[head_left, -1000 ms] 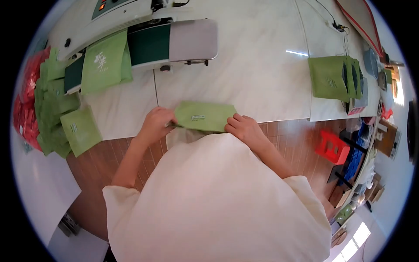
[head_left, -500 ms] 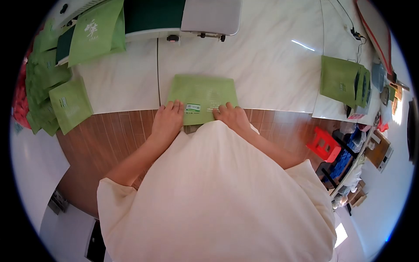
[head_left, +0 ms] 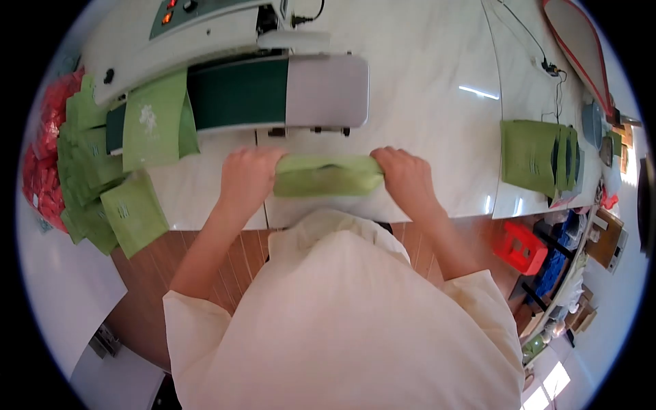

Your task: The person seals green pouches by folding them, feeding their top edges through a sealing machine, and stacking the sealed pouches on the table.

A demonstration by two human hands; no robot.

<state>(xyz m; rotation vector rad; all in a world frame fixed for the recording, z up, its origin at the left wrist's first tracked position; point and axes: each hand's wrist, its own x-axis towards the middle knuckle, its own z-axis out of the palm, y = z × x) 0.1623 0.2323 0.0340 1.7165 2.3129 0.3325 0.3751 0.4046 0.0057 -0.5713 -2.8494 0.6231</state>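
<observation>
A person grips a green bag [head_left: 329,183] by its two ends, the left hand [head_left: 250,179] and right hand [head_left: 410,176] each with fingers curled closed on it, near the front of a marble-patterned table [head_left: 430,102], below a machine's dark belt [head_left: 239,94]. Half a second earlier, the bag's labelled face showed broadly between the hands; now only a narrow, blurred strip appears.

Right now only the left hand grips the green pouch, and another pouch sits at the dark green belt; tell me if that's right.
Not quite: the head view shows the right hand gripping the green pouch too, opposite the left hand. Another pouch does sit at the dark green belt.
</observation>
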